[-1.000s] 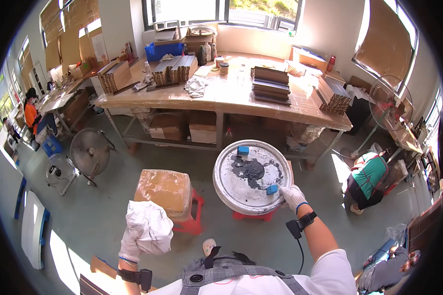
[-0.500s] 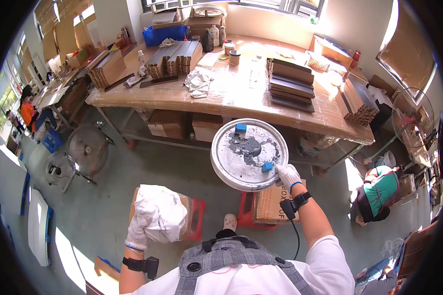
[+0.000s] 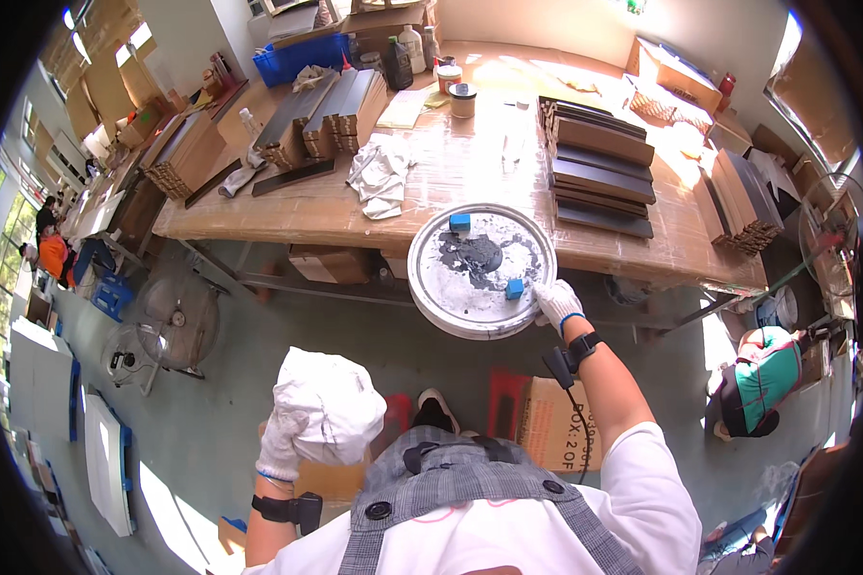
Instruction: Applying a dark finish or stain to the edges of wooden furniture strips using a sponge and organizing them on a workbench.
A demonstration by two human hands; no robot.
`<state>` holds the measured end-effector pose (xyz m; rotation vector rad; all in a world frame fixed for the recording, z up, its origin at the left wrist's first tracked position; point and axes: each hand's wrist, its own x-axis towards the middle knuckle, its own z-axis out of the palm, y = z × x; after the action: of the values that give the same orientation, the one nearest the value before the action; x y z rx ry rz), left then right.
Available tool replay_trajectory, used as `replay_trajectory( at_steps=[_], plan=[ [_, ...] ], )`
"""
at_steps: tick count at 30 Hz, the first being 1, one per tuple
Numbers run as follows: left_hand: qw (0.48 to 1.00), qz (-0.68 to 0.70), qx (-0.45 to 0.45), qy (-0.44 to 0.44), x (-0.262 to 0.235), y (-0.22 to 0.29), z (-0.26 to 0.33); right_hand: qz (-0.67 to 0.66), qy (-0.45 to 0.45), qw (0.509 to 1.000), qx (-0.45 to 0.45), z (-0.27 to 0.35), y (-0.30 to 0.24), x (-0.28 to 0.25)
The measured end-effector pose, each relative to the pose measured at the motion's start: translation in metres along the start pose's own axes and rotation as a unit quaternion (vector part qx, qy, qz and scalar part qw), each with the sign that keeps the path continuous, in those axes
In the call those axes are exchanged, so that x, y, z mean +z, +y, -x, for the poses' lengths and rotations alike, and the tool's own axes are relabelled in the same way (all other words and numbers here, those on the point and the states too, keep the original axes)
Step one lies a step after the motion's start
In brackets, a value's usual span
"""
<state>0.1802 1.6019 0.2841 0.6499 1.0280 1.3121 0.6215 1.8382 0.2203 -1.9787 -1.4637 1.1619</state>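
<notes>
My right hand (image 3: 558, 305), in a white knit glove, grips the near right rim of a round white bucket lid (image 3: 470, 305). Dark grey paste (image 3: 475, 255) is smeared over the lid's middle. Two small blue blocks rest on it, one block (image 3: 460, 222) at the far side and another block (image 3: 515, 288) close to my fingers. A bunched white cloth (image 3: 328, 407) is in my gloved left hand (image 3: 278, 443), held low on the left; its folds hide most of my fingers. The lid's far edge overlaps the table's front edge in view.
The wrapped worktable (image 3: 470, 163) carries stacked dark strips (image 3: 599, 177), more strips (image 3: 340, 120), a crumpled rag (image 3: 382, 177), a small tub (image 3: 462, 101) and bottles. A cardboard box (image 3: 556, 422) stands near a red stool (image 3: 505, 402). Floor fans (image 3: 177, 321) are left; a person (image 3: 767, 379) bends at right.
The worktable is closer, and the stool and box have slid lower in view. The lid has moved forward to the table's edge. Both hands keep their hold on lid and cloth.
</notes>
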Motion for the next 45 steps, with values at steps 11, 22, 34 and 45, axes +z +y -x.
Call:
replay_trajectory(
  at_steps=[11, 22, 34, 45],
  plan=[
    [1.0, 0.002, -0.009, 0.014, -0.009, 0.03, -0.085, -0.118, 0.048, 0.989, 0.077, -0.091, -0.044, 0.01],
    [0.995, -0.041, 0.016, 0.094, 0.001, 0.039, -0.121, -0.108, 0.016, 0.993, 0.04, -0.19, -0.085, 0.003],
    [0.984, -0.03, 0.056, 0.169, 0.021, 0.046, -0.137, 0.066, -0.001, 0.996, 0.053, -0.207, -0.121, 0.004],
    [0.987, -0.122, 0.03, 0.097, 0.041, 0.068, -0.155, 0.055, 0.106, 0.981, -0.151, -0.137, -0.126, 0.001]
  ],
)
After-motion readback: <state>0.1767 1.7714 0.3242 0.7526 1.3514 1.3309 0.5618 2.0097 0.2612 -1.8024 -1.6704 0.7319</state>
